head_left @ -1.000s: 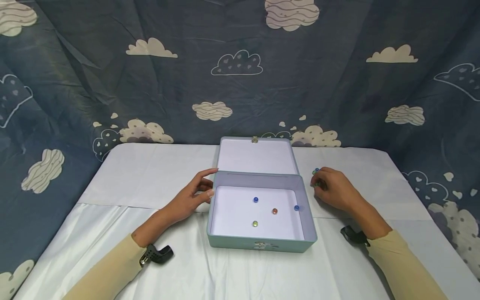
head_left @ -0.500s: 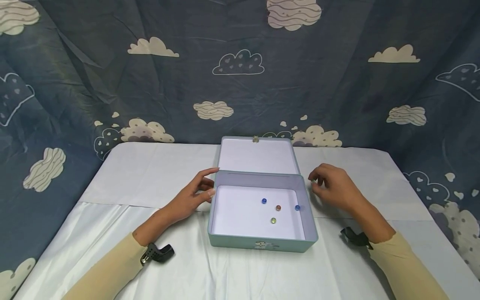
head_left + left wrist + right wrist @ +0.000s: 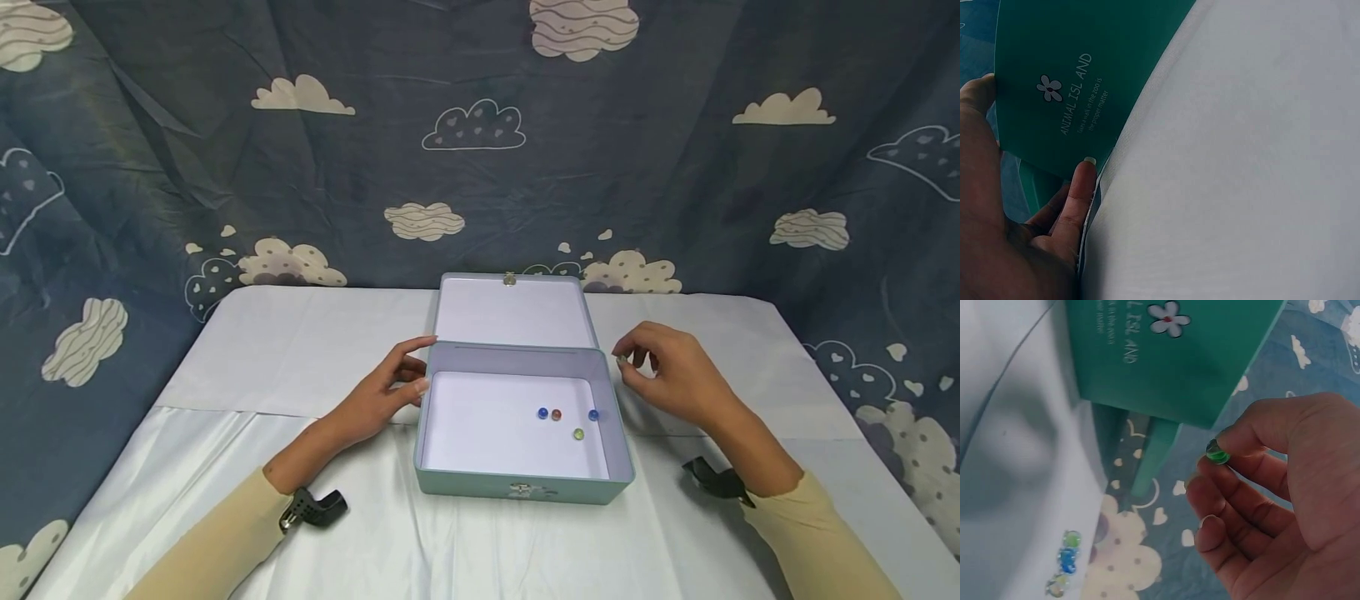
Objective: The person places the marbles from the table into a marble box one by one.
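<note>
A teal metal box stands with its lid swung back. Inside lie two blue marbles, one beside an orange-red marble and the other near the right wall, plus a yellow-green marble. Against the box's left side rests my left hand, fingers loosely extended, index fingertip at the hinge corner. Just outside the right wall, my right hand pinches a green glass marble between thumb and index finger, its other fingers loosely curled.
In the right wrist view, several more marbles lie in a row on the white cloth; my right hand hides them from the head view. A dark cloud-print curtain hangs behind the table.
My right hand has picked up a green marble from the cloth and moved slightly left, toward the box. In the box, one blue and the yellow-green marble have rolled right. My left hand stays put.
</note>
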Tool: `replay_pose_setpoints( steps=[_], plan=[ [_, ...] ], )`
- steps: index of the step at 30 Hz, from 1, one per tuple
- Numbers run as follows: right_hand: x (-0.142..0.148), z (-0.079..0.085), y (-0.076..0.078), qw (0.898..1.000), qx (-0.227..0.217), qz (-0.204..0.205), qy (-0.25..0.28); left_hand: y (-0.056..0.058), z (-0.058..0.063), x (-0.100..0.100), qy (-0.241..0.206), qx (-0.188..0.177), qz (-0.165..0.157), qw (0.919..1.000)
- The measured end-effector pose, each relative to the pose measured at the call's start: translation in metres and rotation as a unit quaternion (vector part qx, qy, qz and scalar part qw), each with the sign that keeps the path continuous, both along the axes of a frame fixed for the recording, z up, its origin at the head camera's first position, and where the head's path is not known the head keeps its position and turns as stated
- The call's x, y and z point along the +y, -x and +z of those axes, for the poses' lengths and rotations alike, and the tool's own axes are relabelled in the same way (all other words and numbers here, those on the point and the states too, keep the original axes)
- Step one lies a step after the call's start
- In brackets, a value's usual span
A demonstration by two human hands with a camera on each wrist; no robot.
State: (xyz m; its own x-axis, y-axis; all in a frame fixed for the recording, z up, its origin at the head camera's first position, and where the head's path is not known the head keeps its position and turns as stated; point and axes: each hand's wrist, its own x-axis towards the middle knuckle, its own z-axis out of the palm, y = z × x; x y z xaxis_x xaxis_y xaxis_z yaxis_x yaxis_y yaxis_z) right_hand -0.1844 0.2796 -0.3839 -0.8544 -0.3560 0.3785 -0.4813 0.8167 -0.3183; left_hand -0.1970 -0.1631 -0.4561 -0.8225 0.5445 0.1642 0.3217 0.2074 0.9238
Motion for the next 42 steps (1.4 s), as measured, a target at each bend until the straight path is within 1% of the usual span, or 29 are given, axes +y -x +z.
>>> replay_pose_setpoints(
  steps=[7, 16, 19, 25, 36, 42],
  plan=[
    [-0.006, 0.01, -0.009, 1.0, 0.007, 0.003, 0.004, 0.0, -0.001, 0.0, 0.001, 0.002, 0.001, 1.0],
    [-0.017, 0.018, -0.02, 1.0, -0.006, 0.023, 0.007, 0.001, -0.003, -0.001, 0.002, -0.001, 0.003, 1.0],
    [-0.019, 0.021, -0.023, 0.999, -0.016, 0.029, 0.004, 0.0, -0.002, -0.001, 0.001, -0.002, 0.002, 1.0],
    [-0.023, 0.023, -0.026, 0.997, -0.049, 0.059, -0.006, -0.002, 0.0, -0.001, -0.005, -0.001, 0.0, 1.0],
    [-0.027, 0.024, -0.031, 0.991, -0.092, 0.094, -0.027, 0.002, -0.003, -0.001, -0.001, 0.003, 0.0, 1.0],
    [-0.029, 0.023, -0.031, 0.99, -0.095, 0.1, -0.037, 0.001, -0.003, -0.001, -0.004, 0.002, 0.001, 1.0]
  ],
)
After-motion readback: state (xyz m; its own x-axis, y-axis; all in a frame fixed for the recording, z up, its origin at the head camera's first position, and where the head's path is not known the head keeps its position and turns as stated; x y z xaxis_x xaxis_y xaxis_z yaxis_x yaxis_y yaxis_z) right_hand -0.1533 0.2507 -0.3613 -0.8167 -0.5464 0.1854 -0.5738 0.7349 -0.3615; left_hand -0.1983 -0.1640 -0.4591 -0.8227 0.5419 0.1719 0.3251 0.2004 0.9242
